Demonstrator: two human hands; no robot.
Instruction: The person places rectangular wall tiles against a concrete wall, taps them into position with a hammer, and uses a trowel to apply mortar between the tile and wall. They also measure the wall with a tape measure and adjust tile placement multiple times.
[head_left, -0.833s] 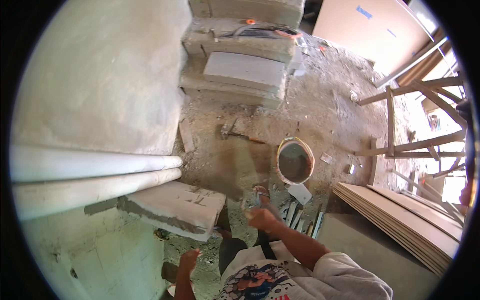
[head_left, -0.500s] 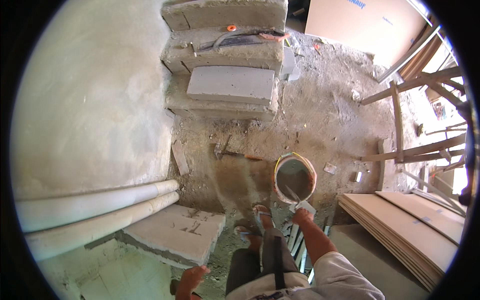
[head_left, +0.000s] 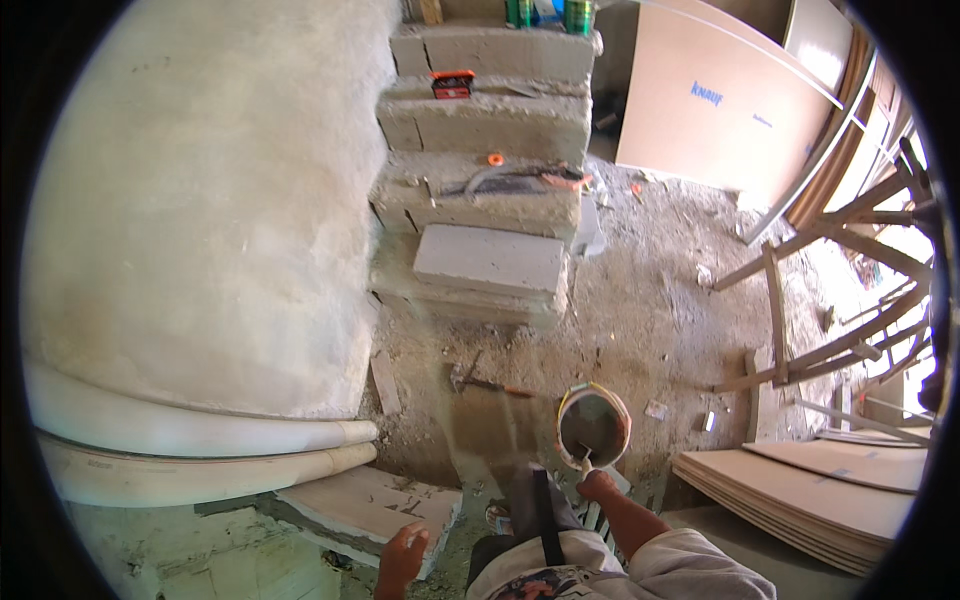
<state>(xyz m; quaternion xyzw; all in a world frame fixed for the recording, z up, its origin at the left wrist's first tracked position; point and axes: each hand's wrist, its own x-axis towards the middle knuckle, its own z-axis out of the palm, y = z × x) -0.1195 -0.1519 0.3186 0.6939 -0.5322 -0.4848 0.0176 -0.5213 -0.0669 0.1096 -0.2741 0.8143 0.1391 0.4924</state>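
Observation:
My right hand (head_left: 597, 486) is closed around the handle of a trowel (head_left: 586, 461) at the near rim of a round bucket (head_left: 626, 441). The trowel's tip reaches into the bucket, where wet grey mortar (head_left: 592, 425) lies. My left hand (head_left: 403, 555) hovers over or beside the right end of a pale block slab (head_left: 365, 505), holding nothing that I can see, its fingers loosely apart. Whether it touches the slab is unclear. Beyond the slab, a hammer (head_left: 482, 382) rests on the dusty floor.
Ahead rise rough concrete steps (head_left: 490, 125), with a loose grey block (head_left: 488, 260) on the lowest. Two thick pipes (head_left: 210, 475) run along the left wall. Stacked boards (head_left: 780, 505) lie at right, below wooden trestles (head_left: 800, 370). A large board (head_left: 715, 110) leans at the back.
The view has tilted up, revealing more steps with a red box and green cans. My left hand has come up by the slab's end. My right hand stays at the bucket, less of the blade showing.

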